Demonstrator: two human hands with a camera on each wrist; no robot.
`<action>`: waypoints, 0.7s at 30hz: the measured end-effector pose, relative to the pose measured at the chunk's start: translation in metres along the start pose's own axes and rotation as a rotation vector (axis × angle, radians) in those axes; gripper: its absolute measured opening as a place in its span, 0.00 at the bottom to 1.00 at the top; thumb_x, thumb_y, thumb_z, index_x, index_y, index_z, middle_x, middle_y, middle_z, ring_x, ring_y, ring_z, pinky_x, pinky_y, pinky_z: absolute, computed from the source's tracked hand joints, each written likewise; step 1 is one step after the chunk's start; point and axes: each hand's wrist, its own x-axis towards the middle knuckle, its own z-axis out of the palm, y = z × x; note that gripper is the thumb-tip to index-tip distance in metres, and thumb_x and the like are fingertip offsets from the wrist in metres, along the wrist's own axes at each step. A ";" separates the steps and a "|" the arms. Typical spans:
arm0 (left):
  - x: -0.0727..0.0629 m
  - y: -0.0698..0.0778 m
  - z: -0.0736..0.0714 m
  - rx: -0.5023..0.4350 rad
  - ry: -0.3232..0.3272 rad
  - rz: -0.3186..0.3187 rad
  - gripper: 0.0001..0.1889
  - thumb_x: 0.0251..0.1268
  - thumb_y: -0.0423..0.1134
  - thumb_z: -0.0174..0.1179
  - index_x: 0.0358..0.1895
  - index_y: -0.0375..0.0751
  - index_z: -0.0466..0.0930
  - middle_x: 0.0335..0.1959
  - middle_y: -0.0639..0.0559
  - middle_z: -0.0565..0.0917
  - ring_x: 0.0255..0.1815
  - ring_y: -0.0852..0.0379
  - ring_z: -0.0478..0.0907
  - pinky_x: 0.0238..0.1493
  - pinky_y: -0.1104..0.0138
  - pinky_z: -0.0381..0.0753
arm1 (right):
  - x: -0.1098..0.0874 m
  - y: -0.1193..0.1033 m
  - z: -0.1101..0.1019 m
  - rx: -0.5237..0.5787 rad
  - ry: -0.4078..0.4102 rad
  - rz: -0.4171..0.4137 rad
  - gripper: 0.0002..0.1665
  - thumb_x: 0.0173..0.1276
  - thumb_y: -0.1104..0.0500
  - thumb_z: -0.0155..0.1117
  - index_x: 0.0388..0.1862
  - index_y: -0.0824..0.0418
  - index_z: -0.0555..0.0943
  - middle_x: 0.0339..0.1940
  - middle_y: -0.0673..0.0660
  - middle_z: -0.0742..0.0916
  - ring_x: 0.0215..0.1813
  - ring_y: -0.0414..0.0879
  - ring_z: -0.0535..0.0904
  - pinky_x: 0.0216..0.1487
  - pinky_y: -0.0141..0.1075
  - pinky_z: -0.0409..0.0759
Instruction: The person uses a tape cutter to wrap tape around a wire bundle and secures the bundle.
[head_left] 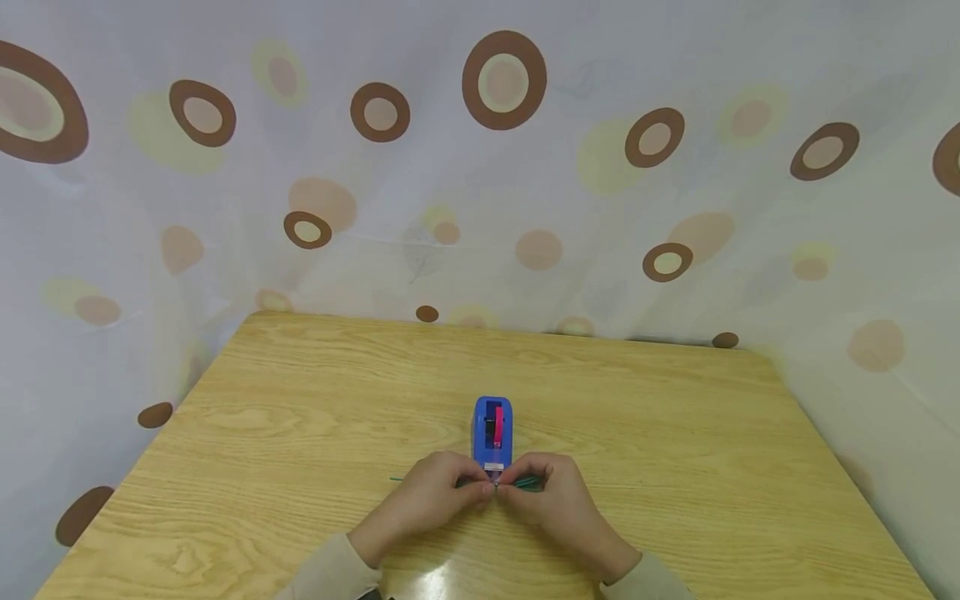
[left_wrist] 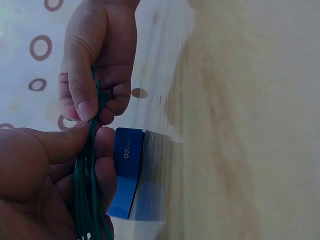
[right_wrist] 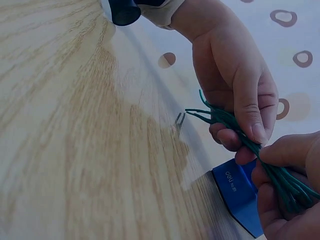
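A bundle of thin green cords (left_wrist: 84, 185) lies across both hands in front of a blue tape dispenser (head_left: 481, 429). My left hand (head_left: 431, 497) pinches the bundle between thumb and fingers, close to its middle. Right beside it, thumb tip against thumb tip, my right hand (head_left: 557, 500) pinches the same cords (right_wrist: 287, 186). Loose cord ends stick out past both hands. The dispenser holds a pink-red roll (head_left: 498, 423), and its front edge sits just behind the fingertips. What lies between the meeting fingertips is mostly hidden.
The wood-grain table (head_left: 315, 400) runs back to a pale curtain (head_left: 450, 183) printed with brown rings, which also hangs at both sides. In the right wrist view, a dark round device (right_wrist: 125, 12) shows near the left sleeve.
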 end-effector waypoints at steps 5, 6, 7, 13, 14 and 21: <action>0.000 -0.001 0.000 -0.042 -0.007 0.003 0.09 0.69 0.44 0.62 0.33 0.48 0.89 0.27 0.65 0.80 0.30 0.66 0.74 0.34 0.69 0.74 | -0.001 0.000 0.000 -0.021 0.007 -0.012 0.04 0.59 0.63 0.75 0.32 0.56 0.87 0.34 0.49 0.88 0.40 0.44 0.83 0.42 0.33 0.80; 0.000 -0.002 0.000 -0.055 -0.007 0.004 0.08 0.69 0.44 0.63 0.33 0.48 0.89 0.28 0.65 0.81 0.31 0.66 0.74 0.35 0.69 0.75 | -0.001 -0.001 0.000 -0.026 0.007 -0.014 0.04 0.59 0.63 0.75 0.32 0.56 0.87 0.34 0.49 0.88 0.41 0.44 0.83 0.42 0.33 0.81; 0.001 -0.002 0.001 -0.066 -0.004 0.003 0.08 0.69 0.43 0.63 0.34 0.48 0.89 0.29 0.65 0.82 0.32 0.66 0.75 0.36 0.69 0.75 | -0.001 -0.001 0.000 -0.030 0.007 -0.015 0.04 0.59 0.63 0.76 0.32 0.56 0.87 0.34 0.49 0.88 0.41 0.44 0.83 0.42 0.33 0.81; 0.000 -0.001 0.002 -0.088 0.050 -0.008 0.05 0.64 0.42 0.68 0.35 0.48 0.91 0.33 0.64 0.86 0.37 0.66 0.79 0.42 0.68 0.78 | -0.002 -0.005 0.000 -0.035 0.012 -0.013 0.04 0.59 0.62 0.76 0.32 0.56 0.87 0.34 0.49 0.89 0.41 0.44 0.84 0.43 0.33 0.81; 0.000 -0.001 0.002 -0.085 0.059 -0.010 0.05 0.63 0.43 0.68 0.35 0.48 0.91 0.33 0.64 0.86 0.37 0.66 0.79 0.42 0.68 0.78 | -0.002 -0.006 0.000 -0.038 0.015 -0.013 0.04 0.59 0.62 0.76 0.32 0.56 0.87 0.34 0.49 0.89 0.41 0.43 0.84 0.43 0.33 0.81; 0.000 0.003 0.001 -0.051 0.090 -0.002 0.04 0.61 0.42 0.70 0.34 0.48 0.91 0.33 0.63 0.87 0.36 0.67 0.80 0.40 0.69 0.79 | -0.003 -0.008 0.000 -0.071 0.032 -0.009 0.05 0.59 0.61 0.76 0.34 0.57 0.87 0.35 0.49 0.89 0.41 0.42 0.82 0.42 0.32 0.80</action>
